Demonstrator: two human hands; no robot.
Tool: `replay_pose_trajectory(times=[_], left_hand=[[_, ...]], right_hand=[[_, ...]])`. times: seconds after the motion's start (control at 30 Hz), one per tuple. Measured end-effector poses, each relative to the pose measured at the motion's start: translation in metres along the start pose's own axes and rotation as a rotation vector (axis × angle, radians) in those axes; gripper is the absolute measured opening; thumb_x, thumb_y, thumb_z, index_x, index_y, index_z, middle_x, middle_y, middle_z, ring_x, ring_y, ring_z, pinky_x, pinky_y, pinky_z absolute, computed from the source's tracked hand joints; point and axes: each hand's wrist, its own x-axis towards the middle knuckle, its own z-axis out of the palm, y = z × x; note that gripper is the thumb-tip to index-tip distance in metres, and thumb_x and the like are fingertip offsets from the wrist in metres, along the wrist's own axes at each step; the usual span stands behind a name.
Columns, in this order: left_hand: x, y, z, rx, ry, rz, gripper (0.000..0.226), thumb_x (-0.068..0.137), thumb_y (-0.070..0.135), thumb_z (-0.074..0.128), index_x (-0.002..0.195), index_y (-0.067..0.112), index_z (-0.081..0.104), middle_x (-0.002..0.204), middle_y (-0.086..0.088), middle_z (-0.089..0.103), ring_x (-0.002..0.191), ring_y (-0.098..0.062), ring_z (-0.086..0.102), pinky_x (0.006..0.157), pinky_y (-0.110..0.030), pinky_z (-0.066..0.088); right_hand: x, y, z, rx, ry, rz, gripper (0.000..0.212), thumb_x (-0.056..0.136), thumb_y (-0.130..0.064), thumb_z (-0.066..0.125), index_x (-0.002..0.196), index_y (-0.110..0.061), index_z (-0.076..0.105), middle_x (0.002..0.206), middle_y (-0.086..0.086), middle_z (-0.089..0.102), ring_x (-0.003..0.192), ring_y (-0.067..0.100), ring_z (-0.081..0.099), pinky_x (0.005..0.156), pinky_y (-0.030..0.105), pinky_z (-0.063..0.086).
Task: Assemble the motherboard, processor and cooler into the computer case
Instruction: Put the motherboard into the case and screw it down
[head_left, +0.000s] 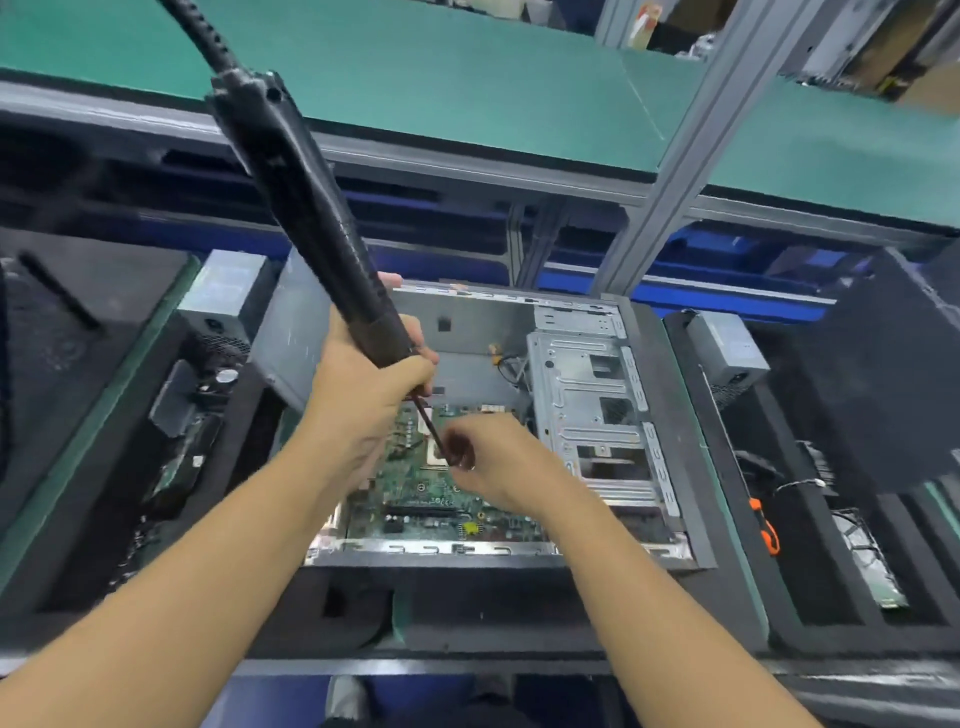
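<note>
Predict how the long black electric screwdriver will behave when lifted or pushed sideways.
The electric screwdriver looks rigid and probably top-heavy: its thick body rises far above the left hand gripping it. The cable at its top would likely tug it. Its thin bit, ending at the right hand, may wander.

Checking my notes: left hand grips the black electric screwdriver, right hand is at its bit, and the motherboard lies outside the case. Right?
Not quite: the head view shows the motherboard lying inside the open case, not outside it. The rest holds: the left hand grips the black electric screwdriver and the right hand is at its bit.
</note>
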Motion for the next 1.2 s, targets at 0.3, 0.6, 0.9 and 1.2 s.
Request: replay_pose_trajectory(times=[0.3,0.6,0.9,1.2], left_hand=[[0.005,-0.013,-0.06,0.349,-0.06,0.072,0.022,0.087,0.05,0.058,0.105,0.056,0.048,0.087,-0.005,0.069,0.087,-0.022,0.071,0.09,-0.049,0.053],[0.009,-0.044,-0.073,0.342,-0.221,0.008,0.021,0.083,0.028,0.067,0.095,0.039,0.055,0.079,0.0,0.064,0.065,-0.035,0.06,0.057,-0.052,0.052],[0.011,-0.053,-0.074,0.432,-0.247,-0.005,0.02,0.083,0.023,0.063,0.097,0.034,0.052,0.075,0.001,0.062,0.062,-0.036,0.058,0.057,-0.058,0.053],[0.006,-0.057,-0.075,0.477,-0.241,-0.024,0.021,0.082,0.028,0.064,0.096,0.039,0.053,0.077,0.002,0.063,0.07,-0.026,0.063,0.071,-0.052,0.054]], right_hand=[[0.062,-0.041,0.052,-0.104,-0.355,-0.16,0.005,0.09,-0.014,0.063,0.088,-0.01,0.065,0.077,0.004,0.06,0.072,0.024,0.055,0.064,0.028,0.04],[0.071,-0.028,0.089,0.036,-0.56,-0.174,0.01,0.084,0.0,0.065,0.087,-0.009,0.065,0.065,-0.013,0.05,0.06,0.009,0.048,0.055,0.012,0.037],[0.073,-0.022,0.106,0.109,-0.517,-0.176,0.017,0.087,-0.011,0.072,0.103,-0.007,0.068,0.101,0.009,0.069,0.079,0.015,0.05,0.064,0.022,0.035],[0.07,-0.015,0.1,0.06,-0.58,-0.113,0.018,0.094,-0.01,0.058,0.105,-0.002,0.069,0.096,0.015,0.07,0.089,0.033,0.063,0.077,0.036,0.052]])
